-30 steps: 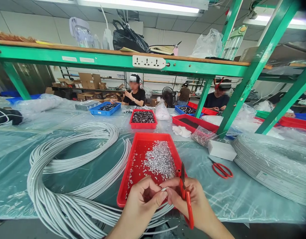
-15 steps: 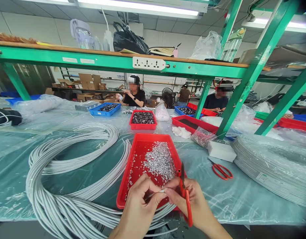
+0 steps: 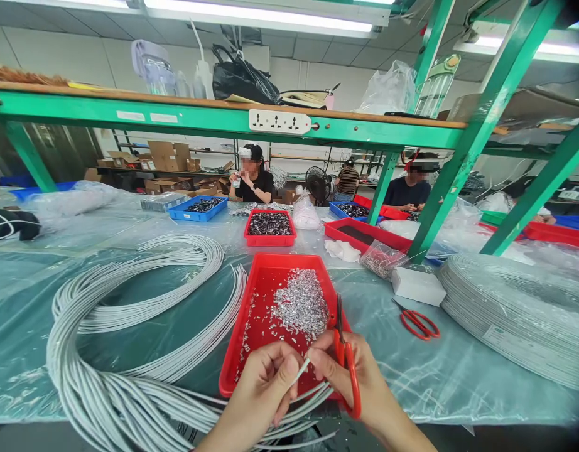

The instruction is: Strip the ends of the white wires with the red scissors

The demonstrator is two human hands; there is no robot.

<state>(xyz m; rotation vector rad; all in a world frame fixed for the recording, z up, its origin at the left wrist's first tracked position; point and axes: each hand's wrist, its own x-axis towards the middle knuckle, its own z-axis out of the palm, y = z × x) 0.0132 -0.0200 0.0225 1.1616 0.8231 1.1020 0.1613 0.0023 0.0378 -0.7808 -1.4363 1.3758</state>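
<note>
Both bare hands are held close together at lower centre, a thumb-and-finger pinch formed by each.
Left hand (image 3: 268,380): thumb laid against the bent index finger, lower fingers curled beneath, back of the hand turned partly upward. Right hand (image 3: 353,370): thumb pointed inward and up, its tip set near the index fingertip; remaining fingers bent, partly hidden. The two pinches are held just apart, the right slightly higher. Left forearm (image 3: 223,433) and right forearm (image 3: 405,430) are slanted inward from the lower edge, wrists nearly straight.
</note>
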